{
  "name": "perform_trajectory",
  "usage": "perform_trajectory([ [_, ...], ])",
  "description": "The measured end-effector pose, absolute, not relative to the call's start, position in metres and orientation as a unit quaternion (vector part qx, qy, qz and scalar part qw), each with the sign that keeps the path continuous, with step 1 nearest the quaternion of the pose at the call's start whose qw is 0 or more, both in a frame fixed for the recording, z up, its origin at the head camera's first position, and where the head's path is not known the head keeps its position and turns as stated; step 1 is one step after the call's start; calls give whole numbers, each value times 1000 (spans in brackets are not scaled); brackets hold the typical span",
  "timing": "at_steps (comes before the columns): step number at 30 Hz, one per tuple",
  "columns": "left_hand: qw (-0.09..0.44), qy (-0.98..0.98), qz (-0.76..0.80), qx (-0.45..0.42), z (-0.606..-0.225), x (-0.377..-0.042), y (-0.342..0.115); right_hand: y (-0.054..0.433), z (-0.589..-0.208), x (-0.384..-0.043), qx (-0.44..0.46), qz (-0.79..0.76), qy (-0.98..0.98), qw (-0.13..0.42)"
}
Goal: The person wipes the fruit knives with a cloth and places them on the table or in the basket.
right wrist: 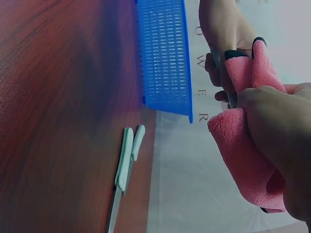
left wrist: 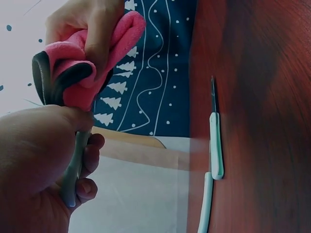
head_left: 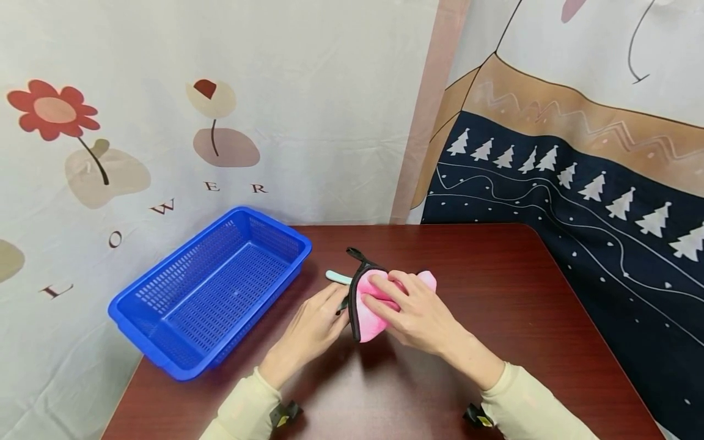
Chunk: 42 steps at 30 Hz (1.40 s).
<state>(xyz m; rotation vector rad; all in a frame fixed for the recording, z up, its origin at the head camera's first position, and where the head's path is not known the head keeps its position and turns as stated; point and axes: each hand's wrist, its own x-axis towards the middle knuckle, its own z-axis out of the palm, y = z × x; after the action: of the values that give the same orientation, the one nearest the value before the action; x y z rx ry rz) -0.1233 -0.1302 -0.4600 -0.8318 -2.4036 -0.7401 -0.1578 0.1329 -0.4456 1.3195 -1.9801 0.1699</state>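
My left hand (head_left: 310, 321) grips a pale grey-green handle (left wrist: 75, 170), fingers curled round it. Whatever extends beyond that handle is hidden inside a folded pink cloth (head_left: 374, 321) with black edging and a black hanging loop. With thumb and fingers, my right hand (head_left: 423, 315) pinches the cloth around it, just past the left hand's thumb. On the table beneath lies a knife with a mint handle (left wrist: 216, 145) and a narrow blade. A second mint handle (left wrist: 206, 201) lies beside it, its far part hidden behind the first knife in the right wrist view.
A blue plastic basket (head_left: 299, 235) with perforated sides stands at the left of the dark red-brown table (head_left: 473, 256), its left end over the table's edge. Printed cloth hangings (head_left: 330, 122) rise behind the table and along its right side.
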Motion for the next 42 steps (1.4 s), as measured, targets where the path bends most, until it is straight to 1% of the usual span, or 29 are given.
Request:
perform_trajectory([
  [7, 246, -877, -281, -302, -461, -123, -130, 133, -448, -158, 507, 51, -782, 359],
  [15, 243, -879, -278, -300, -461, -122, -130, 136, -447, -159, 497, 45, -784, 370],
  [26, 257, -876, -271, -305, -461, -122, -130, 143, -447, -163, 487, 44, -790, 369],
  [42, 263, -875, -269, -306, -462, -122, -131, 158, -444, -172, 469, 39, -802, 368],
])
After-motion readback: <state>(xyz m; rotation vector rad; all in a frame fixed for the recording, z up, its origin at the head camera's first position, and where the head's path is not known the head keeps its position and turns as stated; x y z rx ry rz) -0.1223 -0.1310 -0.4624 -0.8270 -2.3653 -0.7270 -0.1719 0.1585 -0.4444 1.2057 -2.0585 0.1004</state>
